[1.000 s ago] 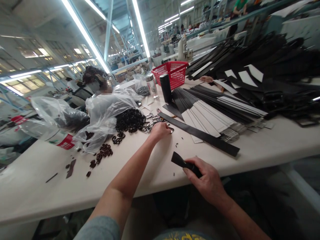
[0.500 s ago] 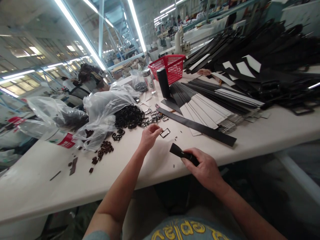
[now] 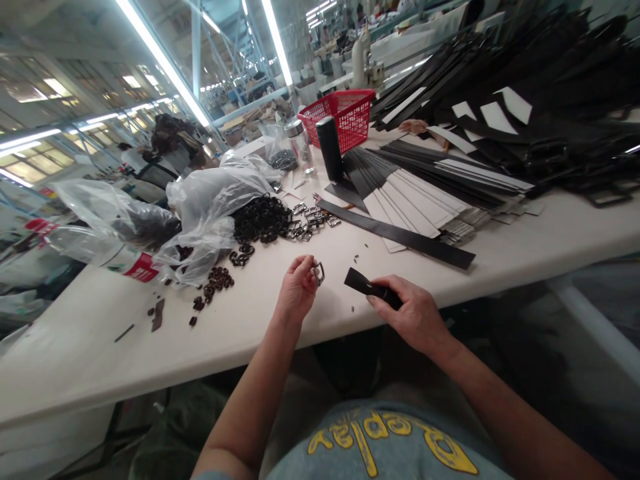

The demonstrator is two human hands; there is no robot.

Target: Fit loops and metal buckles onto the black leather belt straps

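Between the fingertips of my left hand [image 3: 296, 288] is a metal belt buckle [image 3: 319, 273], tilted up above the white table [image 3: 280, 320]. My right hand [image 3: 411, 310] is closed around a black strap [image 3: 361, 283], whose flat end points left toward the buckle; the two are apart. The rest of that strap is hidden by my fingers. Beyond my left hand lies a pile of metal buckles [image 3: 311, 220], beside a heap of black rings [image 3: 263, 217]. A long black strap [image 3: 400, 233] lies across the table behind my right hand.
Brown small pieces [image 3: 216, 283], a plastic bag [image 3: 210, 200] and a lying bottle [image 3: 95, 250] are on the left. Farther back stand a glass jar [image 3: 300, 150], a black cylinder [image 3: 329, 150] and a red basket [image 3: 350, 120]. Fanned strips [image 3: 415, 207] cover the right.
My left hand has drawn the buckle back toward me, away from the pile, and turned it more upright. My right hand keeps hold of the strap, nearly unmoved.
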